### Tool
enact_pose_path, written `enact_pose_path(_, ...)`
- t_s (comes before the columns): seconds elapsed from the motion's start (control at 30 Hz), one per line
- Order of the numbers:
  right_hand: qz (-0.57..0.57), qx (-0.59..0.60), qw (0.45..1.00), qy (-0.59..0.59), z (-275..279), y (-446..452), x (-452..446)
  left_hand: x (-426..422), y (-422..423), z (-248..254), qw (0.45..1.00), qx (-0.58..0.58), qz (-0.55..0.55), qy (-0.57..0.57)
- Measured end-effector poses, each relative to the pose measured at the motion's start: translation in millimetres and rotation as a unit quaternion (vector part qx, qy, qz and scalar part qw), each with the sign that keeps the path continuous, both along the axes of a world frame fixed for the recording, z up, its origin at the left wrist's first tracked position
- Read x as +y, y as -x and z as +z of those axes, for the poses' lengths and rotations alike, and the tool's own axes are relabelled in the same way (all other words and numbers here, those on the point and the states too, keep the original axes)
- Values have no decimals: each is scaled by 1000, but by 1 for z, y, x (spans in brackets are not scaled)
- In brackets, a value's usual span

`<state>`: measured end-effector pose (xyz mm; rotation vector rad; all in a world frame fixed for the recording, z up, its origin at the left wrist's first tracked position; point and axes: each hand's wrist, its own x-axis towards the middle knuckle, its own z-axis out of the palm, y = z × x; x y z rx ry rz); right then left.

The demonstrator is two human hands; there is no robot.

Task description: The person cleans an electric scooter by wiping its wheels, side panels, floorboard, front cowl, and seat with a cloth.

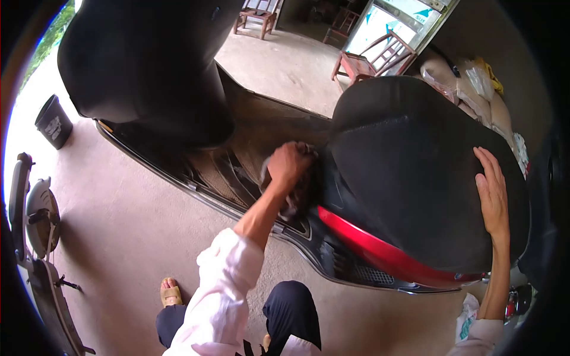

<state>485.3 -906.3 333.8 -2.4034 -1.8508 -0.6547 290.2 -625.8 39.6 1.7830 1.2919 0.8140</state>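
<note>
- The left hand [289, 166] is closed around a dark, crumpled cloth [307, 187], its fingers curled in and partly hidden by the back of the hand.
- The cloth is against the scooter [208, 199], at the rear of the footboard [261, 133], just beside the front of the seat [409, 166].
- The right hand [492, 199] lies on the rear part of the black seat, palm down; its fingers are extended, held fairly close together, with the thumb apart and nothing in its grip.
- The scooter stands across the view, its black front section [154, 71] at the upper left and a red side panel [374, 246] below the seat.
- The footboard looks brownish and dusty, with a ribbed area near its outer edge.
- A black bucket [54, 121] stands on the concrete floor [124, 219] beyond the front section.
- Past the scooter are reddish wooden chairs [362, 62] and, behind the seat, piled sacks [478, 98] with plastic bags.
- Part of another vehicle [43, 237] shows at the left edge, too cut off to identify fully.
</note>
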Motion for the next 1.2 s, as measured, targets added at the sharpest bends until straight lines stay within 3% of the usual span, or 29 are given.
enact_pose_path(0.17, 17, -3, 1000, 11, 2, -4, 1, 9, -7, -33, 999, -33, 7, 4)
enact_pose_path(0.23, 42, -7, 999, -5, 1, -2, 2, -24, 7, -45, 998, -60, -16, 3)
enact_pose_path(0.3, 32, 2, 999, -16, -2, -3, 2, -66, 20, -66, 990, -128, 39, -32)
enact_pose_path(0.33, 32, 1, 999, -27, -2, -4, 2, -95, 26, -63, 985, -171, 19, 5)
enact_pose_path(0.4, 49, -4, 997, -56, -2, -3, 3, -150, 24, -55, 985, -148, 76, -46)
enact_pose_path(0.47, 52, -1, 995, -88, -3, 1, -1, -184, 20, -49, 952, -262, 35, 151)
enact_pose_path(0.6, 100, -45, 981, -160, -5, 6, -5, -238, 8, -28, 959, -236, 27, 154)
enact_pose_path(0.7, 173, -117, 959, -192, -16, 33, -19, -267, 6, -14, 938, -267, -73, 210)
enact_pose_path(0.73, 206, -59, 956, -199, -34, 53, -29, -282, 7, -13, 935, -254, -122, 216)
enact_pose_path(0.77, 240, 16, 957, -159, -56, 71, -47, -299, 2, -15, 919, -280, -117, 251)
enact_pose_path(0.8, 246, -16, 962, -119, -82, 88, -64, -316, 0, -19, 900, -307, -114, 286)
enact_pose_path(0.87, 124, 0, 991, -58, -138, 125, -102, -330, 8, -26, 770, -461, -29, 440)
enact_pose_path(0.9, 46, 142, 985, -92, -171, 137, -120, -328, 18, -33, 733, -503, -56, 454)
enact_pose_path(0.93, -33, 283, 950, -124, -203, 147, -129, -324, 29, -41, 696, -543, -80, 463)
enact_pose_path(0.97, -33, 527, 824, -203, -230, 164, -127, -318, 38, -44, 670, -544, -93, 497)
enact_pose_path(1.0, -32, 727, 631, -269, -253, 175, -122, -317, 43, -41, 644, -551, -64, 527)
enact_pose_path(1.07, -22, 612, 767, -190, -281, 169, -111, -314, 49, -42, 683, -531, -69, 498)
enact_pose_path(1.13, -34, 554, 818, -147, -276, 164, -93, -285, 61, -39, 731, -504, -67, 456)
enact_pose_path(1.2, 55, 417, 893, -162, -283, 158, -66, -253, 66, -48, 780, -497, -49, 377)
